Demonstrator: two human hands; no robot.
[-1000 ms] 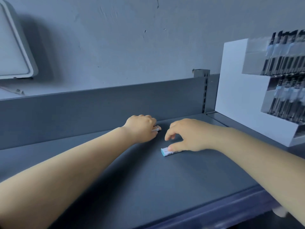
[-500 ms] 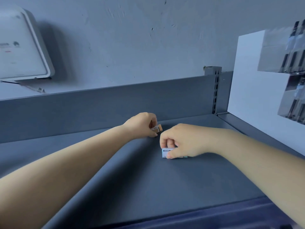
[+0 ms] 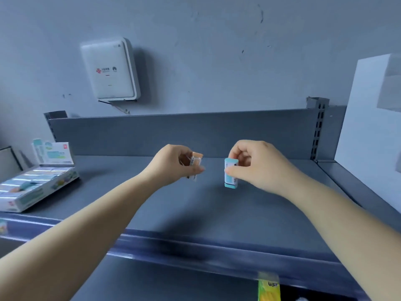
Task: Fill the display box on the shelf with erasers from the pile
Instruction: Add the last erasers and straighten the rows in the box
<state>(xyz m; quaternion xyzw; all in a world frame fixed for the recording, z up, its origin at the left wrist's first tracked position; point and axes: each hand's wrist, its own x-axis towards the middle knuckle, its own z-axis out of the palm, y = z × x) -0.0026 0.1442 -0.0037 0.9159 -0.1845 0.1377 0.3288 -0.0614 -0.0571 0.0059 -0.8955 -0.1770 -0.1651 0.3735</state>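
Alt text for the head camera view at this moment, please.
Two bare hands are raised above a grey shelf, the left hand pinching an orange eraser, the right hand a teal eraser. An open display box of erasers sits far left.

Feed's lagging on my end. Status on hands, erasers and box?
Left hand pinching orange eraser, right hand pinching teal eraser, both lifted off the shelf. Display box at far left, open, partly filled. Path to it unobstructed.
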